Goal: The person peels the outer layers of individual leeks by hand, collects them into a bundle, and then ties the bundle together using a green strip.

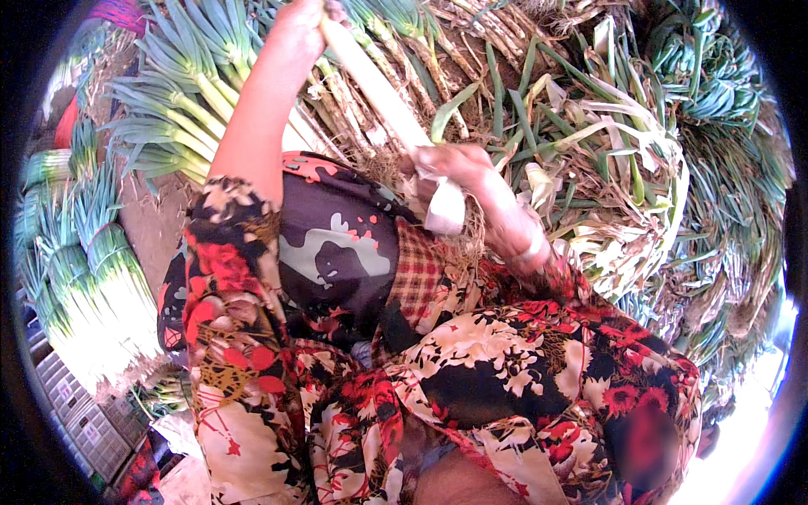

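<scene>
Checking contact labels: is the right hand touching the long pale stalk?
Touching. The head view shows it: the right hand is wrapped over the near part of the long pale stalk, with no gap between them.

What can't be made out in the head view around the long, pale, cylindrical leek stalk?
- Upper end of the long, pale, cylindrical leek stalk: hidden by the bare left hand and the top edge.
- Left hand: partly cut off by the top edge.
- Bare right hand: exact finger placement, blurred.
- Thin, white, flat piece below it: material unclear, washed out.

All head view.
</scene>
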Available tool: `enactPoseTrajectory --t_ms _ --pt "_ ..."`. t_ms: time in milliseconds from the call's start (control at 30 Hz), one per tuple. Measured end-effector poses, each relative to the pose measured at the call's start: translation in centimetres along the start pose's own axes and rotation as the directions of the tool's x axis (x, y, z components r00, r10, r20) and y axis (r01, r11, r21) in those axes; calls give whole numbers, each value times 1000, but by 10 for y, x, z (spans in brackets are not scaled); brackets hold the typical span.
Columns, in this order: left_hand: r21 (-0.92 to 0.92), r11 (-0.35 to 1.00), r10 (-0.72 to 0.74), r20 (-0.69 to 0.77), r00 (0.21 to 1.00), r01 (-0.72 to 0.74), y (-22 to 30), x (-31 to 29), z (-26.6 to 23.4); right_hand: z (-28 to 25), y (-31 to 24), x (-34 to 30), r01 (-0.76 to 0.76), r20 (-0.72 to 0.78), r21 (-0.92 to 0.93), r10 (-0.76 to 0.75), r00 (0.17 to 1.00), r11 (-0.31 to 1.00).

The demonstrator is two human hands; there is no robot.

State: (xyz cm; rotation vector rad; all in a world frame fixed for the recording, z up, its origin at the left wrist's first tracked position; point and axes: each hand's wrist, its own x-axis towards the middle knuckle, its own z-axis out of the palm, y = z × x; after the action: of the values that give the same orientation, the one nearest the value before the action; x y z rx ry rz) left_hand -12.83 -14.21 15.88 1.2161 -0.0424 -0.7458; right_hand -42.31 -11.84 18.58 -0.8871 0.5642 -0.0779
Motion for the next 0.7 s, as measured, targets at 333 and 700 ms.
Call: enactPoseTrajectory --t_ms 333,700 --pt "-42 998 37 6 999 -37 -49 30 30 -6 26 -63 51 -199 259 1 980 964" --pt "74 946 310 63 949 -314 11 49 -38 -37 57 -179 76 -204 -735 -327 923 674"
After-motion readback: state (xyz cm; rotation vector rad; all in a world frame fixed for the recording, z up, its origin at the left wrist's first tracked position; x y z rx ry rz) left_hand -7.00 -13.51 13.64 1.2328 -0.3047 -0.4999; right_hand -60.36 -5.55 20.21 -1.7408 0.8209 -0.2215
